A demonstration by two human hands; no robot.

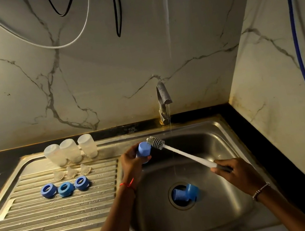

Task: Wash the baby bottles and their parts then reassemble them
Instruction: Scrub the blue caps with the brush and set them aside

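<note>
My left hand point(130, 161) grips a blue bottle cap point(143, 149) over the sink's left side. My right hand point(231, 169) holds the handle of a white bottle brush point(187, 155), whose grey bristle head point(155, 141) touches the cap's top. Two more blue caps point(186, 192) lie on the sink drain. On the drainboard stand three clear bottles point(70, 151) upside down, with three clear teats point(72, 171) in front of them and three blue collar rings point(65, 188) nearer me.
The steel sink basin point(221, 211) is at the right and the ribbed drainboard point(52, 212) at the left. A thin stream runs from the tap point(163, 101) at the back. Black counter edging meets a marble wall on the right, where a blue hose point(301, 60) hangs.
</note>
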